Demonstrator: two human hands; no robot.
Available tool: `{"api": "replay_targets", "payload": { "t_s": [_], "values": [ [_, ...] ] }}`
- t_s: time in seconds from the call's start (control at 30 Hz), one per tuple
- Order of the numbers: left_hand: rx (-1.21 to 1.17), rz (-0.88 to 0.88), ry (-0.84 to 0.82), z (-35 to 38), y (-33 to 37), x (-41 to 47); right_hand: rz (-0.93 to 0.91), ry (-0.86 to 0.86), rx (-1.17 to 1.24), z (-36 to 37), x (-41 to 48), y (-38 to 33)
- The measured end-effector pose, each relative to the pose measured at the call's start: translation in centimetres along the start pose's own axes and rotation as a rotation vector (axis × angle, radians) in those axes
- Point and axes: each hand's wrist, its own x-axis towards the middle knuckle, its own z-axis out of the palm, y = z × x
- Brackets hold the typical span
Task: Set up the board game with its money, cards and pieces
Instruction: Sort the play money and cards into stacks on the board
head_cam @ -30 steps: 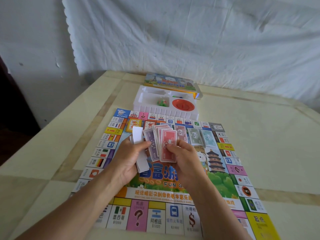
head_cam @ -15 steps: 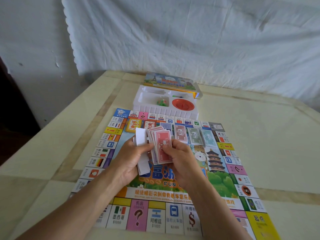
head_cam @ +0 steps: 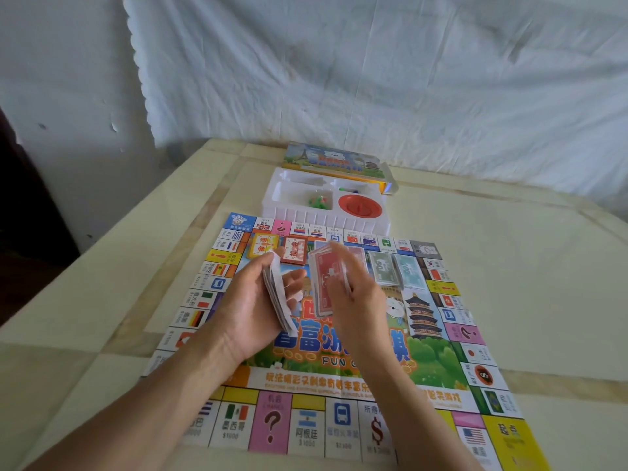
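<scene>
Head view, looking down over both forearms.

Left hand: above the left-centre of the board, palm turned inward, fingers curled round a thick stack of paper notes held on edge, white side facing up and right. A firm hold.

Right hand: just beside the left, motion-blurred. From what I can make out, its fingers pinch a small sheaf of red paper banknotes, held upright with the printed faces toward me. I can't tell whether the two bundles touch.

Flat printed game board, with flag squares round its edge, lies open on the cream tiled table.

On the board's far strip, left to right:
- orange card stack
- red card stack just beside it
- green banknote pile
- pale teal banknote pile, the two piles side by side to the right of my hands

White plastic compartment tray sits at the board's far edge. Inside it:
- round red spinner disc in the right-hand well
- small green playing pieces in the middle well

Colourful cardboard box lid lies behind the tray. A white cloth hangs on the wall beyond.
</scene>
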Motion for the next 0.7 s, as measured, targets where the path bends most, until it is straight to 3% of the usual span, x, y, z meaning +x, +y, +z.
{"api": "replay_targets", "payload": {
  "t_s": [0.17, 0.3, 0.5, 0.7],
  "values": [
    [0.087, 0.014, 0.021, 0.4, -0.2, -0.3, -0.112, -0.045, -0.190, 0.7, -0.5, -0.3],
    [0.119, 0.047, 0.004, 0.3, -0.3, -0.2, -0.114, -0.128, -0.176, 1.1, -0.8, -0.7],
    [0.172, 0.048, -0.068, 0.4, -0.5, -0.2, -0.092, -0.240, -0.363, 2.1, -1.4, -1.3],
    [0.238, 0.098, -0.126, 0.4, -0.5, -0.3, -0.081, -0.124, -0.282, 2.2, -1.2, -0.7]
  ]
}}
